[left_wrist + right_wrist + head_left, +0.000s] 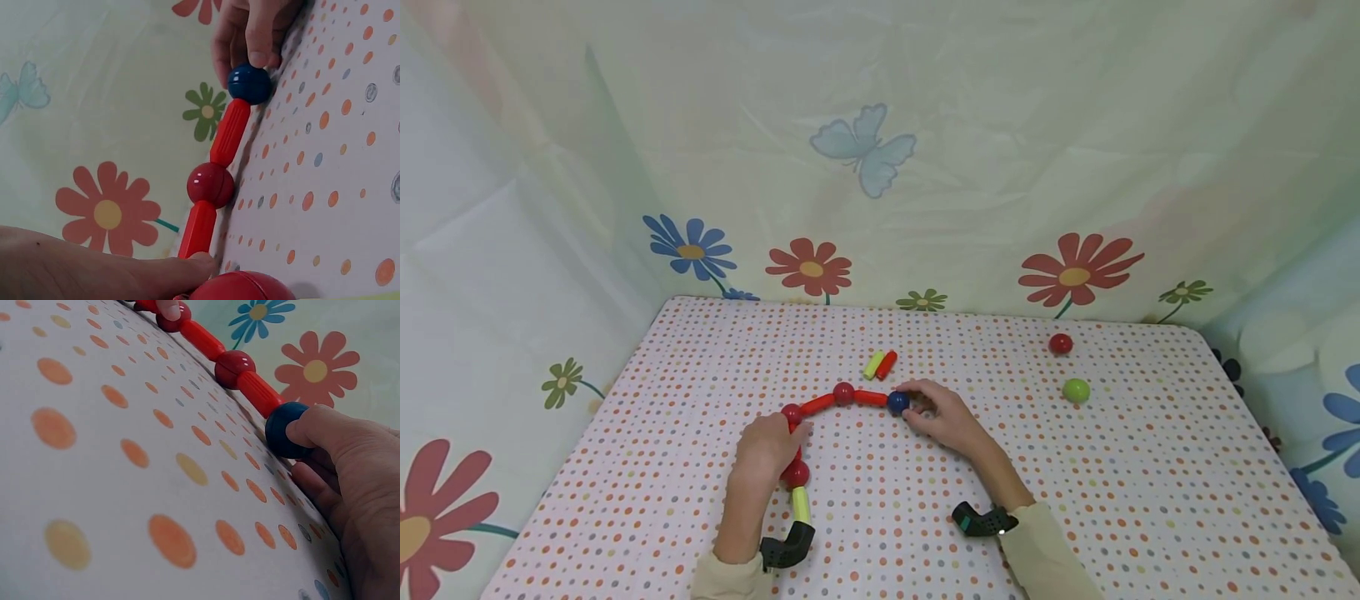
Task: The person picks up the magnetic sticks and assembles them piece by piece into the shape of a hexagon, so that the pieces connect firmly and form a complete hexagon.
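Note:
A bent chain of balls and rods lies on the table. My right hand (949, 419) pinches the blue ball (898, 402) at its right end, thumb on the near side in the right wrist view. Red rods (871, 398) link the blue ball to a middle red ball (844, 393) and on to a corner red ball (791, 412). My left hand (766, 448) grips the chain at that corner ball, partly covering it and the red rod below. Further down come another red ball (795, 474) and a yellow-green rod (801, 504), its lower end hidden by the wrist camera.
Behind the chain lie a loose yellow-green rod (873, 365) and a loose red rod (887, 365), side by side. Towards the right back are a loose red ball (1061, 343) and a green ball (1077, 390). A flowered cloth (970, 167) hangs behind the dotted table (1150, 467).

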`<action>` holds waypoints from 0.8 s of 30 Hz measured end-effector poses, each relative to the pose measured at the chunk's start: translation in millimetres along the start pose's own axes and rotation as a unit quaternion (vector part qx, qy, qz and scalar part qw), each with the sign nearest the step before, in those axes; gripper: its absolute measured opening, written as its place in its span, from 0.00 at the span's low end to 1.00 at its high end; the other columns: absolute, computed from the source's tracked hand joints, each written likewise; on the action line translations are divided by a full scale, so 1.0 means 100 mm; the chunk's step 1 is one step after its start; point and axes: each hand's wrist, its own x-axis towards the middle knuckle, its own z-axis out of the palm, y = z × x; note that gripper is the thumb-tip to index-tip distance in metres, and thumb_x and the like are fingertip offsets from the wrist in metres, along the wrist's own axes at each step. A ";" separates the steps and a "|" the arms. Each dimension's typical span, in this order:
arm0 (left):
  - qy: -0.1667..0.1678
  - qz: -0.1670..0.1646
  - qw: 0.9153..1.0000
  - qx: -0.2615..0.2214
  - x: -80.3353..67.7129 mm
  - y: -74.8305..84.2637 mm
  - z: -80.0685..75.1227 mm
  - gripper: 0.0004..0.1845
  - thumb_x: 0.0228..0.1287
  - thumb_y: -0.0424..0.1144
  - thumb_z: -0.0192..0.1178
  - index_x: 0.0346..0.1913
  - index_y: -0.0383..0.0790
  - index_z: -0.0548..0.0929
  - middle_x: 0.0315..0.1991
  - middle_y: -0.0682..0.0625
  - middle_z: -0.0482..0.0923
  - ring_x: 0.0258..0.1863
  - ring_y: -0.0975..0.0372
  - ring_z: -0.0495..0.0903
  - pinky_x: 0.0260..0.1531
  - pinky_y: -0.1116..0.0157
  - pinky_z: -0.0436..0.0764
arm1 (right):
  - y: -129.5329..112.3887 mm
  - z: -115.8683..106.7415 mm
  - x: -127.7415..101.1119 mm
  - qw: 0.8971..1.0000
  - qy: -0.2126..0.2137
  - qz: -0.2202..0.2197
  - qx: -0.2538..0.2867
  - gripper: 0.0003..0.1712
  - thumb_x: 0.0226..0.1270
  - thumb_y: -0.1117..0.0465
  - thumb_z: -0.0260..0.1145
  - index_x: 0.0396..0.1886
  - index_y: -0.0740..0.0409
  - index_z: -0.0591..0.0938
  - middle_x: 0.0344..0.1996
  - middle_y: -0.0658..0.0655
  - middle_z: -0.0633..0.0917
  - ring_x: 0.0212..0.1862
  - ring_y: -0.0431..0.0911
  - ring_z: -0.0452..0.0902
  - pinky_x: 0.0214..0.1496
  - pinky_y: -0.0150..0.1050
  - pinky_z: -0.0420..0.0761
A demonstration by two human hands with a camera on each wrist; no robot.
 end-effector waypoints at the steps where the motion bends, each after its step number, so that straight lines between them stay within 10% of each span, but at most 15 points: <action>1: -0.001 -0.001 1.000 0.006 -0.02 0.01 -0.02 0.20 0.66 0.50 0.60 0.29 0.33 0.79 0.13 0.50 0.66 0.12 0.61 0.71 0.13 0.74 0.63 | 0.00 0.00 0.00 1.000 0.000 0.000 0.000 0.22 0.63 0.64 0.67 0.57 0.57 0.78 0.52 0.60 0.83 0.40 0.40 0.81 0.44 0.31 0.81; 7: -0.038 0.027 0.997 0.061 -0.26 0.03 -0.26 0.13 0.62 0.37 0.62 0.45 0.31 0.76 0.19 0.46 0.73 0.15 0.58 0.71 0.16 0.69 0.65 | -0.01 -0.01 0.00 1.000 -0.002 0.009 -0.003 0.21 0.63 0.64 0.67 0.57 0.56 0.78 0.52 0.59 0.83 0.41 0.40 0.81 0.44 0.31 0.81; 12: -0.121 0.076 0.985 0.098 -0.38 0.12 -0.28 0.31 0.48 0.28 0.70 0.58 0.46 0.75 0.29 0.45 0.78 0.18 0.58 0.75 0.20 0.67 0.71 | -0.01 -0.01 0.00 1.000 -0.004 0.024 -0.006 0.21 0.64 0.63 0.66 0.57 0.55 0.78 0.52 0.58 0.83 0.41 0.40 0.81 0.45 0.31 0.81; 24: -0.118 0.109 0.977 0.142 -0.41 0.34 -0.07 0.19 0.46 0.33 0.72 0.42 0.44 0.77 0.21 0.50 0.73 0.14 0.59 0.75 0.24 0.65 0.71 | -0.01 -0.01 0.00 1.000 -0.011 0.026 -0.005 0.21 0.65 0.63 0.65 0.58 0.55 0.78 0.54 0.58 0.82 0.42 0.41 0.81 0.46 0.31 0.81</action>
